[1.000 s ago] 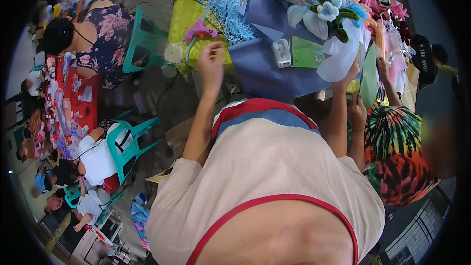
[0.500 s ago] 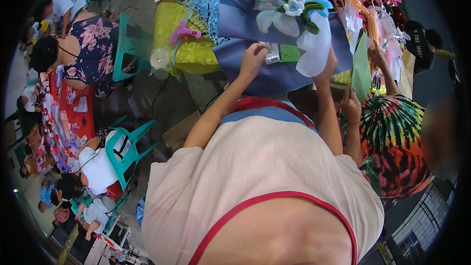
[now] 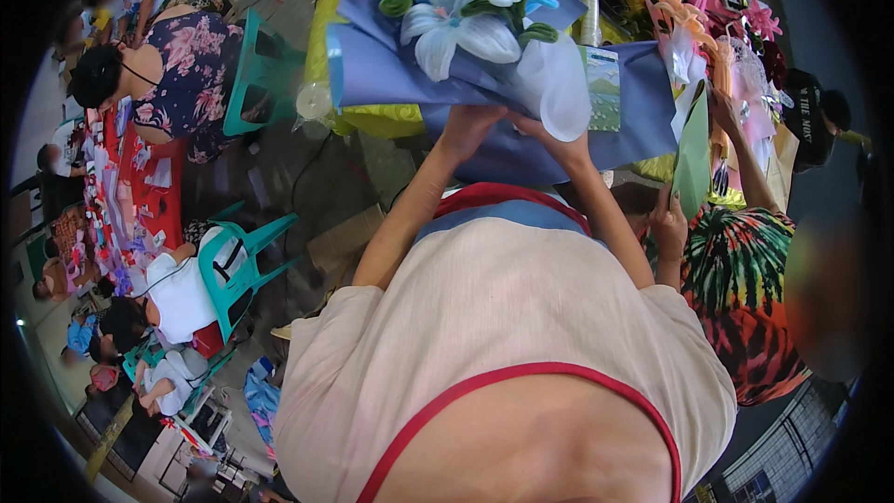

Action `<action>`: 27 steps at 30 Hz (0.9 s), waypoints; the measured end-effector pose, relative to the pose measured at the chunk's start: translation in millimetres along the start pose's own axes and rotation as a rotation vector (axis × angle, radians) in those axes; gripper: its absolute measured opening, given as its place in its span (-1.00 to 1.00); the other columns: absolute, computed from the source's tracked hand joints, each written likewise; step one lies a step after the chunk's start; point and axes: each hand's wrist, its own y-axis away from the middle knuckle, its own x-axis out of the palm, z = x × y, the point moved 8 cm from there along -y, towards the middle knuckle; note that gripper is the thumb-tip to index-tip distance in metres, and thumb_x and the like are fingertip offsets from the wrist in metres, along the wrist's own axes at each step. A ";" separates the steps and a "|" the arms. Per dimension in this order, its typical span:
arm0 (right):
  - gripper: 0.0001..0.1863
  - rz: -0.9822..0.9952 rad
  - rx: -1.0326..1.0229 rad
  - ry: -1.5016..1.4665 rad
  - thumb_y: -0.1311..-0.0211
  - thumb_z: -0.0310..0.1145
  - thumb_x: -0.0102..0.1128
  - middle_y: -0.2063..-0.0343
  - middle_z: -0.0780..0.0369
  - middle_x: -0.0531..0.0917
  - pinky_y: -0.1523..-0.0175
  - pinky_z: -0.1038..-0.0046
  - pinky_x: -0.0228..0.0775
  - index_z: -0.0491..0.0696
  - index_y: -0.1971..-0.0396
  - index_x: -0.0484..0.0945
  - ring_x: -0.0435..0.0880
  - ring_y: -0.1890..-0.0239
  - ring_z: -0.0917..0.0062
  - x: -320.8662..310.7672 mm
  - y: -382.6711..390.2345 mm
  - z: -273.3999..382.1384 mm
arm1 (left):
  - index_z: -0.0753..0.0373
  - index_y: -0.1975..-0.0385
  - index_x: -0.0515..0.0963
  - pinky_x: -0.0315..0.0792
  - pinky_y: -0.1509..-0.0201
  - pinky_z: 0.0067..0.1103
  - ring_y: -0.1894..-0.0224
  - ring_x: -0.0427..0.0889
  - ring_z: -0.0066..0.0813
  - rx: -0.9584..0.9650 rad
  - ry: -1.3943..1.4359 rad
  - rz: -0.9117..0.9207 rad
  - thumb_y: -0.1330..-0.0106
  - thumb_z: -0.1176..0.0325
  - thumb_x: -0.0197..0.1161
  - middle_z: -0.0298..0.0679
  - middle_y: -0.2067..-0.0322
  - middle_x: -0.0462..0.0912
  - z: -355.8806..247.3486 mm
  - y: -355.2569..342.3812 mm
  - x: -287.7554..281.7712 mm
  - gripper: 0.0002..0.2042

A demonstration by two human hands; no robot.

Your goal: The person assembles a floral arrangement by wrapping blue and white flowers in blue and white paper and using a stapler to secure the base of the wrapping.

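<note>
Just in front of me I hold a flower bouquet point(image 3: 456, 33) of pale blue and white fuzzy blooms with curled green leaves, wrapped in blue paper point(image 3: 400, 70). My left hand point(image 3: 472, 129) is closed round the lower end of the wrap, its fingertips partly hidden. My right hand point(image 3: 559, 142) meets it there from the other side, fingers closed at the base and partly covered by a white sheer wrap point(image 3: 556, 88). Beneath, another blue paper sheet point(image 3: 643, 98) lies on the table, with a green patterned packet point(image 3: 603, 91) on it.
A yellow-green cloth point(image 3: 377, 119) covers the table; a roll of clear tape point(image 3: 314, 101) sits at its left edge. On the right, a co-worker's hand point(image 3: 667, 224) holds green paper point(image 3: 691, 154). Teal chairs point(image 3: 244, 265) and seated people are to the left, a cardboard box point(image 3: 340, 237) on the floor.
The bouquet has moved left and nearer, tilting over the table. My left hand has left the small packet for the bouquet's base. My right hand has shifted left to the base too.
</note>
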 end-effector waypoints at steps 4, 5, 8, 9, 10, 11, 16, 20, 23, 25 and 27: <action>-0.48 0.226 0.020 0.006 0.36 -0.34 0.41 0.42 0.15 0.53 0.25 0.51 0.35 -0.17 0.29 0.42 0.53 0.38 0.46 23.5 -4.9 14.2 | 0.31 0.23 0.43 0.27 0.07 -0.56 0.19 0.39 -0.47 -0.068 0.402 -0.021 0.02 0.40 0.26 -0.27 0.24 0.47 22.8 8.7 -15.8 -0.67; -0.45 0.237 -0.079 0.022 0.36 -0.34 0.39 0.37 0.13 0.50 0.23 0.48 0.35 -0.17 0.26 0.40 0.52 0.34 0.42 24.0 -6.2 26.5 | 0.31 0.23 0.43 0.27 0.07 -0.56 0.19 0.39 -0.47 -0.066 0.406 -0.024 0.02 0.40 0.26 -0.27 0.24 0.47 25.7 9.4 -19.4 -0.67; -0.40 0.311 -0.319 0.239 0.36 -0.36 0.34 0.26 0.07 0.40 0.20 0.38 0.34 -0.19 0.20 0.31 0.47 0.26 0.25 31.8 -5.7 37.5 | 0.31 0.12 0.36 0.23 -0.03 -0.54 0.08 0.35 -0.45 -0.074 0.243 0.089 0.02 0.34 0.28 -0.26 0.12 0.40 26.4 12.8 -22.2 -0.56; -0.40 0.312 -0.321 0.238 0.36 -0.36 0.34 0.26 0.07 0.40 0.20 0.38 0.34 -0.19 0.20 0.31 0.47 0.26 0.25 33.1 -4.6 38.0 | 0.30 0.09 0.34 0.22 -0.04 -0.54 0.07 0.34 -0.44 0.003 0.142 0.047 0.02 0.33 0.28 -0.26 0.10 0.39 19.2 14.8 -27.2 -0.53; -0.41 0.347 -0.249 0.234 0.35 -0.38 0.31 0.25 0.06 0.37 0.19 0.34 0.32 -0.20 0.20 0.29 0.44 0.25 0.18 38.2 -4.6 34.5 | 0.30 0.07 0.32 0.22 -0.05 -0.53 0.05 0.33 -0.43 0.079 0.039 0.004 0.02 0.32 0.28 -0.26 0.08 0.37 4.7 16.6 -30.2 -0.51; -0.42 0.382 -0.176 0.232 0.34 -0.39 0.28 0.23 0.04 0.34 0.18 0.31 0.31 -0.21 0.20 0.27 0.41 0.24 0.11 42.9 -4.0 31.5 | 0.29 0.05 0.30 0.21 -0.06 -0.52 0.03 0.33 -0.42 0.156 -0.062 -0.037 0.03 0.31 0.29 -0.26 0.06 0.36 -11.8 18.3 -32.5 -0.49; -0.37 0.432 -0.094 0.208 0.35 -0.35 0.33 0.28 0.03 0.33 0.18 0.30 0.27 -0.24 0.21 0.23 0.38 0.23 0.10 58.7 5.5 39.0 | 0.25 -0.07 0.16 0.16 -0.13 -0.49 -0.07 0.26 -0.40 0.427 -0.792 -0.081 0.06 0.29 0.33 -0.25 -0.04 0.27 -72.7 24.9 -45.0 -0.33; -0.28 0.512 -0.068 0.053 0.38 -0.29 0.39 0.29 0.05 0.33 0.08 0.38 0.22 -0.24 0.15 0.22 0.36 0.19 0.22 70.9 16.5 68.7 | 0.25 -0.07 0.16 0.16 -0.13 -0.49 -0.07 0.27 -0.40 0.321 -0.449 -0.163 0.07 0.29 0.33 -0.25 -0.03 0.27 -69.8 30.8 -76.7 -0.33; -0.23 0.608 -0.161 -0.061 0.33 -0.24 0.39 0.28 0.09 0.34 0.05 0.43 0.20 -0.23 0.08 0.21 0.36 0.17 0.31 74.7 23.4 85.8 | 0.25 -0.07 0.16 0.16 -0.13 -0.49 -0.07 0.27 -0.40 0.190 -0.051 -0.181 0.07 0.30 0.33 -0.25 -0.03 0.27 -53.1 42.1 -95.4 -0.33; -0.24 0.650 -0.079 -0.107 0.26 -0.19 0.36 0.25 0.12 0.33 0.03 0.47 0.19 -0.22 0.04 0.22 0.35 0.14 0.38 78.7 29.9 75.6 | 0.25 -0.07 0.17 0.16 -0.13 -0.49 -0.07 0.27 -0.40 0.124 0.176 -0.147 0.08 0.31 0.33 -0.25 -0.03 0.27 -42.3 56.6 -95.6 -0.33; -0.31 0.610 0.272 -0.457 0.21 -0.22 0.35 0.20 0.10 0.36 0.05 0.50 0.22 -0.21 0.06 0.25 0.37 0.12 0.43 83.3 35.5 52.5 | 0.25 -0.07 0.17 0.16 -0.13 -0.49 -0.07 0.27 -0.40 0.088 0.311 -0.120 0.08 0.31 0.33 -0.25 -0.03 0.27 -35.3 65.4 -93.9 -0.33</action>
